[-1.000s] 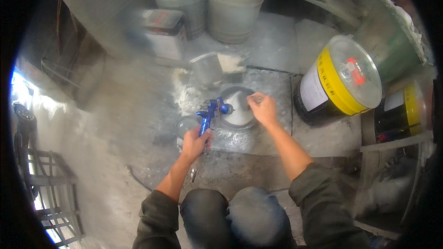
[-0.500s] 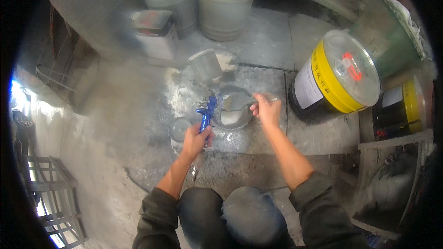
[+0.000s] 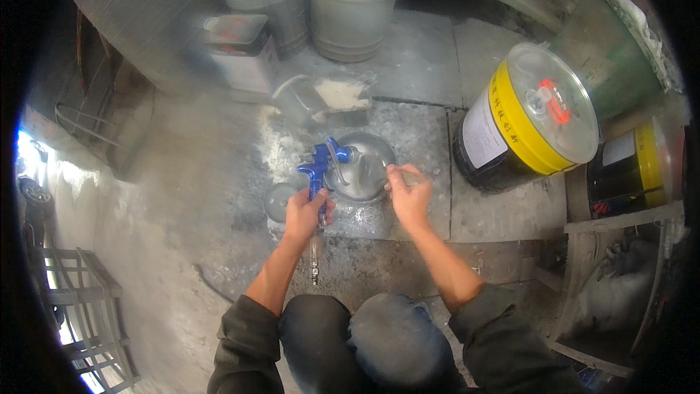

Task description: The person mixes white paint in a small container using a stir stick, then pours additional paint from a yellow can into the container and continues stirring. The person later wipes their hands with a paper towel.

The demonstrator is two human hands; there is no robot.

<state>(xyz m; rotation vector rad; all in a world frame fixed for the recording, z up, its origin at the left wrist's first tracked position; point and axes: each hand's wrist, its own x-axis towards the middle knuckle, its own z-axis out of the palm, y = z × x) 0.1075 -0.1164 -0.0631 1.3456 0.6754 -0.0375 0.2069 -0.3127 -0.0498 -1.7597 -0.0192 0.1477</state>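
Note:
My left hand is wrapped around the grip of a blue spray gun, with a metal fitting hanging below the grip. The gun's head reaches over the left side of a round grey bucket, which has pale, wet-looking material inside. At the bucket's right rim my right hand is closed in a pinch; what it grips is hard to see. Behind the gun is a tilted, greyish cup; I cannot tell whether it joins the gun. A small round can stands left of the bucket.
A black and yellow drum stands to the right, another drum beyond it. Two grey drums and a rectangular can are at the back. A pale-crusted tray lies behind the bucket; a wooden frame is at right.
The spray gun has turned and moved slightly up and left. My right hand has come down and left; the flat, brush-like tool it held over the bucket no longer shows clearly. The cup appears farther left.

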